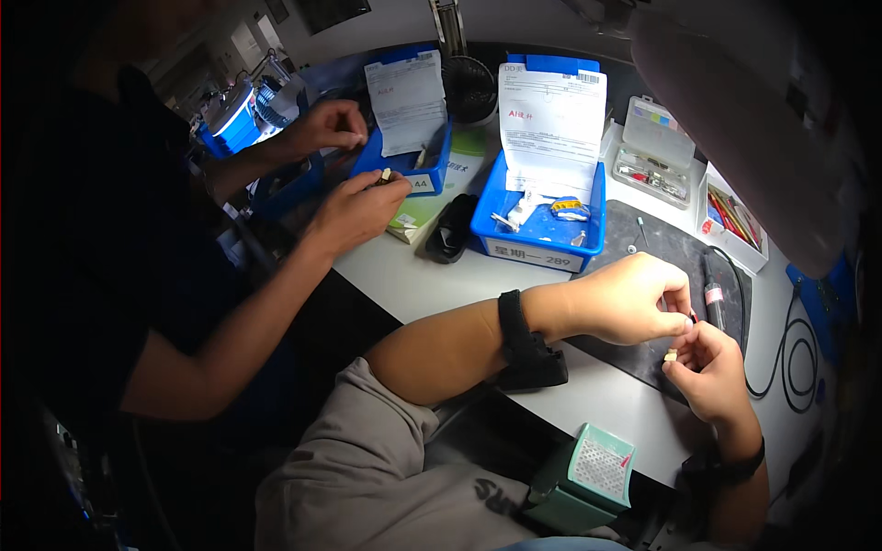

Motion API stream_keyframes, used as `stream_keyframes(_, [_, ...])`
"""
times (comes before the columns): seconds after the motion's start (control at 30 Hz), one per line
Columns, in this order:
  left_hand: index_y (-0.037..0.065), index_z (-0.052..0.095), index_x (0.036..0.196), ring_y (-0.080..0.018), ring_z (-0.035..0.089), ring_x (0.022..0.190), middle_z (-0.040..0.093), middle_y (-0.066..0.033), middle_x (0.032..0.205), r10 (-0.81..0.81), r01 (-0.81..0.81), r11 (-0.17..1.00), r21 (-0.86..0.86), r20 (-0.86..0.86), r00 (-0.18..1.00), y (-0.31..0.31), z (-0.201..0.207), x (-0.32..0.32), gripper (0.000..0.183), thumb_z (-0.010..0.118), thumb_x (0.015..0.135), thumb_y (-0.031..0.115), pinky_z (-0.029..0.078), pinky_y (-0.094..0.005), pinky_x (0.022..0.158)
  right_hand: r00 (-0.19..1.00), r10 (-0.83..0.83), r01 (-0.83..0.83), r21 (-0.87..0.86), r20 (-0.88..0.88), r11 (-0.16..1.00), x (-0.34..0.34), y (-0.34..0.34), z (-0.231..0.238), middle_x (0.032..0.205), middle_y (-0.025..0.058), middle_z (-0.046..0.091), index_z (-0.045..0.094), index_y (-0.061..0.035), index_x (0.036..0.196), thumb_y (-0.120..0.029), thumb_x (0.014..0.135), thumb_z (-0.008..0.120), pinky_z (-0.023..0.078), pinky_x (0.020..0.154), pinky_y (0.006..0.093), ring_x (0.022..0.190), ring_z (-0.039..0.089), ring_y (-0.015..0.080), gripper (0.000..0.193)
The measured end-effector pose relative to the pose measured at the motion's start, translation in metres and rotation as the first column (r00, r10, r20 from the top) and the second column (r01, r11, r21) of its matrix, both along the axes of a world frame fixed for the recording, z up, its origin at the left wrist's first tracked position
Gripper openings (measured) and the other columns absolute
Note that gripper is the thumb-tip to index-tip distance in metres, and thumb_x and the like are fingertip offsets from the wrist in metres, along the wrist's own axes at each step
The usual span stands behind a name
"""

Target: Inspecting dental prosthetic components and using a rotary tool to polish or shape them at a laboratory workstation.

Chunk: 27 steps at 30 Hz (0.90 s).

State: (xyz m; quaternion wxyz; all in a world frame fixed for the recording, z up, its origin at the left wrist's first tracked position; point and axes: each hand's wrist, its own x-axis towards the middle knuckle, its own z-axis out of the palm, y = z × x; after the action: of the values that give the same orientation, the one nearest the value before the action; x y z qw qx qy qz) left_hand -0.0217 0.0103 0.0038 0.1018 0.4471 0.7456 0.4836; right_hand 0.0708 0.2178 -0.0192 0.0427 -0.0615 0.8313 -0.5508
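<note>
Over the dark grey mat (597, 321), my two hands meet at the fingertips. My right hand (715, 381) is closed, with a small cream tooth-like piece (672, 355) held between thumb and fingers. Coming in from the left, my left hand (629, 298) is closed in a pinch just above it. At its fingertips is a small dark and red bit, too small to name. Beside my hands lies a dark pen-shaped handpiece (714, 303) with a pink band and a cord.
A blue tray (542, 258) with a paper sheet and small white parts stands ahead. Another blue tray (430, 181) is farther left, near a co-worker's hands (363, 207). A clear parts case (654, 156) and a pencil box (735, 220) sit far right; a green box (588, 473) is near me.
</note>
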Motion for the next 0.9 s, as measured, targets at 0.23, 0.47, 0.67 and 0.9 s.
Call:
stream_keyframes(0.23, [-0.001,0.071,0.094,-0.0184,0.067,0.073,0.071,-0.0127,0.083,0.032,-0.037,0.997,0.064,0.076,0.997,-0.0014,-0.0043,0.0011,0.028,0.076,0.084,0.025,0.054,-0.0321,0.069,0.999,-0.032,0.031,0.055,0.016,0.998,-0.0032,-0.0034,-0.0024,0.072,-0.0034,0.061,0.061,-0.0022,0.086,0.005,0.076,0.073,0.041,0.054,0.0191,0.06,0.051,0.0007,0.017])
stream_keyframes(0.47, [-0.002,0.071,0.091,-0.0262,0.07,0.079,0.073,-0.0169,0.085,0.049,-0.052,0.998,0.043,0.088,0.995,-0.0031,-0.0054,-0.0018,0.029,0.074,0.082,0.026,0.055,-0.0357,0.072,0.998,-0.069,0.068,0.085,0.01,0.994,-0.0028,-0.0028,-0.0059,0.076,-0.0036,0.06,0.061,-0.0023,0.087,0.007,0.074,0.072,0.04,0.057,0.0184,0.064,0.05,0.0009,0.02])
stream_keyframes(0.67, [-0.002,0.072,0.091,-0.0284,0.072,0.078,0.073,-0.0169,0.083,0.078,-0.077,0.996,-0.039,0.03,0.996,-0.0042,-0.0075,-0.0046,0.03,0.073,0.082,0.026,0.055,-0.0372,0.072,0.997,-0.078,0.077,0.144,0.002,0.987,-0.0017,-0.0019,-0.0108,0.078,-0.0025,0.06,0.061,-0.0018,0.087,0.008,0.073,0.071,0.041,0.058,0.0185,0.065,0.053,0.0023,0.02])
stream_keyframes(0.9, [-0.002,0.072,0.089,-0.0294,0.072,0.079,0.073,-0.0174,0.083,0.05,-0.052,0.986,-0.159,-0.017,0.999,-0.0038,-0.0077,-0.0024,0.03,0.074,0.082,0.027,0.056,-0.0376,0.072,0.995,-0.016,0.034,0.197,-0.096,0.98,-0.002,-0.0041,-0.0084,0.083,0.0012,0.054,0.059,0.0013,0.085,0.01,0.07,0.07,0.042,0.059,0.0208,0.066,0.053,0.005,0.02])
